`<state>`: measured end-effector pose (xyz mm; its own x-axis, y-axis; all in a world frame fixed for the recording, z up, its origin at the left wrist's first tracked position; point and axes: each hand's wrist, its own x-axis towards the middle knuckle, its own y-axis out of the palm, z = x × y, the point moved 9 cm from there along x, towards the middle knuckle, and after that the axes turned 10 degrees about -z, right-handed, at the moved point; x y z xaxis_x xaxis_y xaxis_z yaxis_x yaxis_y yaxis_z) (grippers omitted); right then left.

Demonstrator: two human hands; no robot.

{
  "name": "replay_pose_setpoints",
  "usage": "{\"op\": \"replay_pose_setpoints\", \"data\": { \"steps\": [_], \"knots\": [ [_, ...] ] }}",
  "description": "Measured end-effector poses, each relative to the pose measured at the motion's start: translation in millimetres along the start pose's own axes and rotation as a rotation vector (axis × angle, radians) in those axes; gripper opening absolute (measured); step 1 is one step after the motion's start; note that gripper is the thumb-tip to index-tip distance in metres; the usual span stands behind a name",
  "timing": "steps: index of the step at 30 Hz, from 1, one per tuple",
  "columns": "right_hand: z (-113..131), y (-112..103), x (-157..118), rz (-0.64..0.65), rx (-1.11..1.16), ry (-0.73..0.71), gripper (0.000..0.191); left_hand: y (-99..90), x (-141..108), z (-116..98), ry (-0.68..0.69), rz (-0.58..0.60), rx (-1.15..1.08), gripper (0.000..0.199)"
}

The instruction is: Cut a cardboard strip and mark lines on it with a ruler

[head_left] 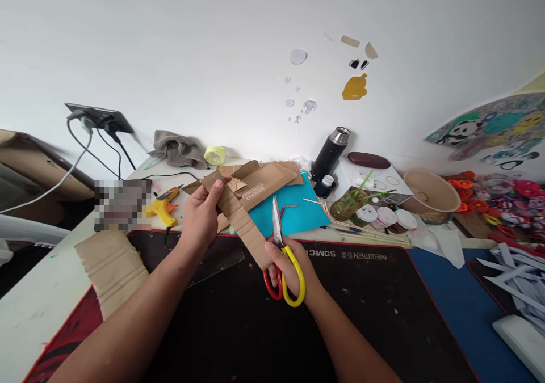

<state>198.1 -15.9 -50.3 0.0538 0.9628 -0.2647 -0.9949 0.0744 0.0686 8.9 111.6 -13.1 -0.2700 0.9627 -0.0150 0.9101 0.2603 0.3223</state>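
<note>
Past my left hand (201, 217), fingers clamped on a cardboard strip (243, 224), and right hand (290, 268), gripping strip and scissors (277, 232), printed cardboard (269, 183) partly covered a blue sheet (307, 211).

Bare left hand (198, 213), short nail on the left thumb (218, 185), bare right hand (298, 264), left forearm (140, 309) and right forearm (344, 332) both uncovered, widening from slimmer wrists (184, 251).
</note>
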Motion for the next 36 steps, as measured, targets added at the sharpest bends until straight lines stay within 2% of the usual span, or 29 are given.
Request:
{"op": "replay_pose_setpoints", "data": {
  "steps": [5, 10, 15, 20, 24, 26, 29, 31, 34, 36],
  "knots": [
    [4, -3, 0, -0.041, 0.006, -0.017, 0.061, -1.2, 1, 2, -0.007, -0.027, -0.016, 0.056],
    [2, -24, 9, -0.204, 0.073, -0.029, 0.060, -5.3, 7, 1, -0.039, -0.019, 0.025, 0.050],
    [2, -46, 15, -0.334, 0.165, -0.055, 0.059, -9.3, 14, -10, -0.083, 0.065, 0.143, 0.049],
    [5, -43, 14, -0.325, 0.148, -0.076, 0.060, -17.3, 20, -25, -0.071, 0.134, 0.255, 0.047],
    [8, -33, 11, -0.237, 0.136, -0.114, 0.059, -21.9, 21, -30, -0.006, 0.113, 0.286, 0.053],
    [12, -33, 10, -0.232, 0.131, -0.144, 0.059, -22.5, 19, -31, 0.023, 0.118, 0.313, 0.057],
    [15, -40, 12, -0.285, 0.162, -0.154, 0.058, -28.9, 19, -38, 0.080, 0.130, 0.393, 0.064],
    [17, -51, 14, -0.356, 0.247, -0.138, 0.059, -40.5, 24, -51, 0.157, 0.101, 0.470, 0.067],
    [18, -67, 17, -0.456, 0.419, -0.102, 0.063, -58.6, 34, -68, 0.311, 0.046, 0.661, 0.057],
    [19, -73, 18, -0.466, 0.500, -0.088, 0.064, -59.4, 38, -67, 0.408, 0.083, 0.826, 0.043]
  ]
}}
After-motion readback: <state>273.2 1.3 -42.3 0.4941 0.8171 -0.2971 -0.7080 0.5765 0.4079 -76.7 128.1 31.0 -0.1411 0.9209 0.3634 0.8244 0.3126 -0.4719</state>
